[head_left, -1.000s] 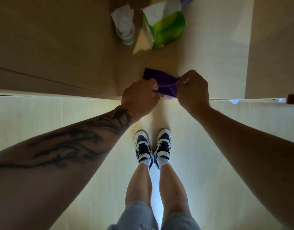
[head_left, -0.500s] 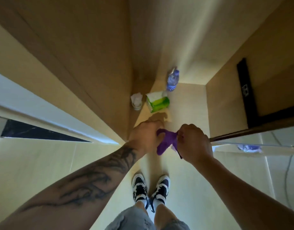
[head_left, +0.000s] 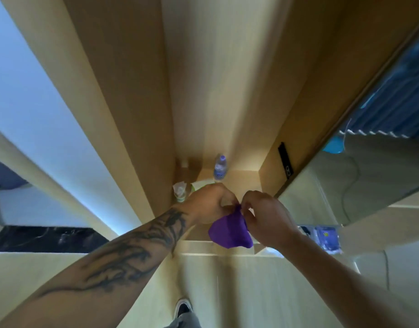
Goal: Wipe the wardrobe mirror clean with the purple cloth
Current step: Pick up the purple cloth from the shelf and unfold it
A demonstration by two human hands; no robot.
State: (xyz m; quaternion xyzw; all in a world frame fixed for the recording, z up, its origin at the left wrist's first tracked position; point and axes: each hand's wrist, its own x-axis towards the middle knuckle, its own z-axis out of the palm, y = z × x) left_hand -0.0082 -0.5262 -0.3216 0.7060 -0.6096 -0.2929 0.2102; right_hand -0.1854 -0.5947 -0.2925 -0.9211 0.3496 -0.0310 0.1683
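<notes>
I judge I am at the getting-ready step: the purple cloth [head_left: 229,230] is in my hands, not on the glass, and no wiping has begun. My left hand [head_left: 208,203] and right hand [head_left: 266,217] meet just below the middle of the frame, both with fingers curled in, pinching the top edge of the cloth where the fingertips come together. The rest of it hangs down in a loose pouch below and between the two hands, touching nothing else that I can see.

The mirror [head_left: 359,176] stands at the right of the frame, well apart from the cloth, showing a reflection of blue curtain and pale floor. Next, I think, the cloth needs gathering into a flat pad in one hand, and then my arm must swing right to press it on the glass.

Beyond my hands, in the middle of the frame, a water bottle [head_left: 220,167] stands on the wardrobe shelf [head_left: 241,179], with a small cup [head_left: 180,191] at its left end.
</notes>
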